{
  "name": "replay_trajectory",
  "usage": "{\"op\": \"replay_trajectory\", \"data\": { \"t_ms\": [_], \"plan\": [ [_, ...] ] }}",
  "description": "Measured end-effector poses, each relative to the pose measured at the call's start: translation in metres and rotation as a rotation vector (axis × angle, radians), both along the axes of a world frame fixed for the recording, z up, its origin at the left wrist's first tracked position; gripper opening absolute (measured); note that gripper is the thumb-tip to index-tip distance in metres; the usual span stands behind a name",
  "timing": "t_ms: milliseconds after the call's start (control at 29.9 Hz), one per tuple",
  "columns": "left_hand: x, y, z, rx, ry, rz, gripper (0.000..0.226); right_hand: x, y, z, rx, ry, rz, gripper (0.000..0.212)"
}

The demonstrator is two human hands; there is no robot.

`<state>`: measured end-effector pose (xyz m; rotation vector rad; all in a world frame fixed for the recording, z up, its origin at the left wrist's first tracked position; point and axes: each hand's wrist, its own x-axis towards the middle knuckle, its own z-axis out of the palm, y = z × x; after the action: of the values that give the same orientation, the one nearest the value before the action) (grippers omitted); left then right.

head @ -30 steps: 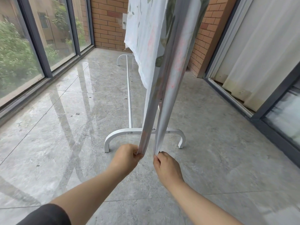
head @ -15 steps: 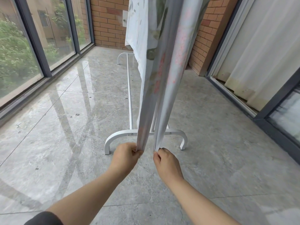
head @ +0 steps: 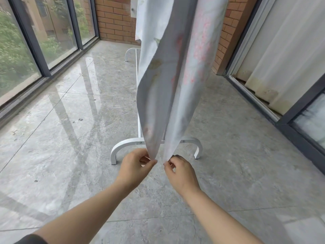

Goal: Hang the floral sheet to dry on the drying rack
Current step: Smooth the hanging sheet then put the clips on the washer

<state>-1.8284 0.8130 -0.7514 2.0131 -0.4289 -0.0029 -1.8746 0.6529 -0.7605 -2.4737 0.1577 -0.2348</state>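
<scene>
Pale white with faint pink and green blooms, the floral sheet (head: 163, 95) hangs in two layers from above the top of the view, mid-scene. It hangs over the white drying rack (head: 121, 146), whose arched foot stands just beyond the hands. The left hand (head: 134, 169) pinches the left layer's bottom corner between thumb and fingertips. Just beside it, the right hand (head: 182, 174) pinches the right layer's corner the same way. Glossy grey floor tiles (head: 70, 155) spread around. Windows (head: 21, 50) run along the left, a brick wall (head: 114, 20) stands far, and a white curtain (head: 284, 50) hangs on the right.
</scene>
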Motion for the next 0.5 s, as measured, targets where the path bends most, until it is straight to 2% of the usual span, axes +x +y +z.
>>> {"op": "replay_trajectory", "data": {
  "t_ms": [67, 167, 301, 434, 501],
  "plan": [
    [0.000, 0.004, 0.002, 0.033, 0.005, -0.027, 0.010, -0.003, -0.001, 0.002, -0.010, 0.036, -0.007, 0.014],
    [0.000, 0.010, 0.016, 0.024, 0.003, 0.063, 0.006, -0.006, -0.005, 0.010, 0.017, 0.043, -0.043, 0.010],
    [0.000, 0.016, 0.050, 0.041, 0.105, 0.156, 0.002, -0.007, -0.011, 0.035, 0.064, 0.079, -0.093, 0.009],
    [-0.012, 0.032, 0.086, 0.118, 0.184, 0.208, 0.018, -0.023, -0.008, 0.074, 0.078, 0.159, -0.129, 0.010],
    [-0.022, 0.041, 0.127, 0.144, 0.216, 0.213, 0.019, -0.032, -0.004, 0.116, 0.105, 0.201, -0.157, 0.010]
  ]
}}
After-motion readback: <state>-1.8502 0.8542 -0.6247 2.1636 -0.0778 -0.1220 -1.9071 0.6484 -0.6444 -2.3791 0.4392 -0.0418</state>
